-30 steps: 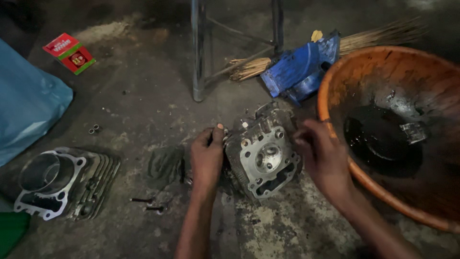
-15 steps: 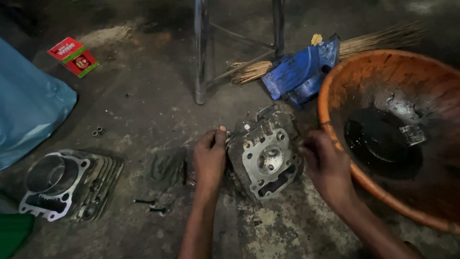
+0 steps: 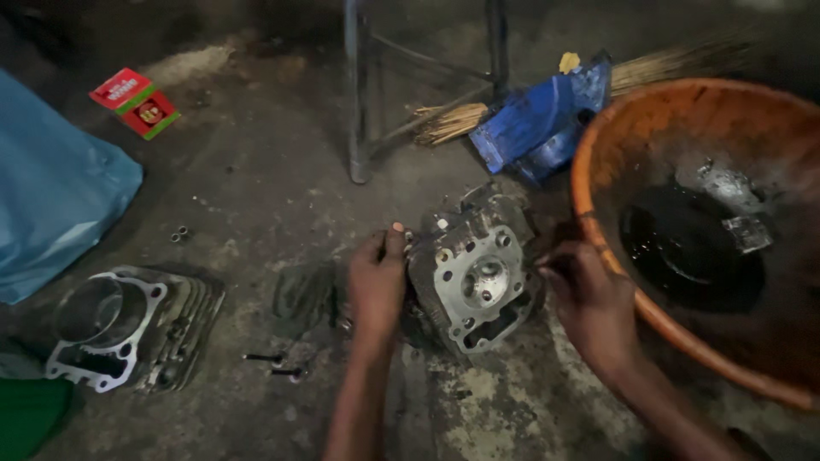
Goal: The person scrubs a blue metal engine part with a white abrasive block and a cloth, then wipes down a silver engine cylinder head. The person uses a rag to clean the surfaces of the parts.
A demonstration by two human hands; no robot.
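A grey metal engine cylinder head (image 3: 475, 275) stands on its side on the dirty concrete floor, its flat gasket face turned toward me. My left hand (image 3: 377, 283) grips its left edge, thumb up by the top corner. My right hand (image 3: 588, 299) rests against its right edge, fingers curled at the side of the head. Whether the right hand pinches a small part is too dark to tell.
A large orange basin (image 3: 598, 154) with black oil and a metal piece stands at right. A finned engine cylinder (image 3: 128, 329) lies at left, two bolts (image 3: 273, 364) near it. Behind are stool legs (image 3: 357, 111), a blue plastic piece (image 3: 538, 124), a broom, a red box (image 3: 135, 102), blue sheet (image 3: 51, 196).
My right hand has slid down and right along the head's right side. The left hand has kept its grip. The view has shifted slightly.
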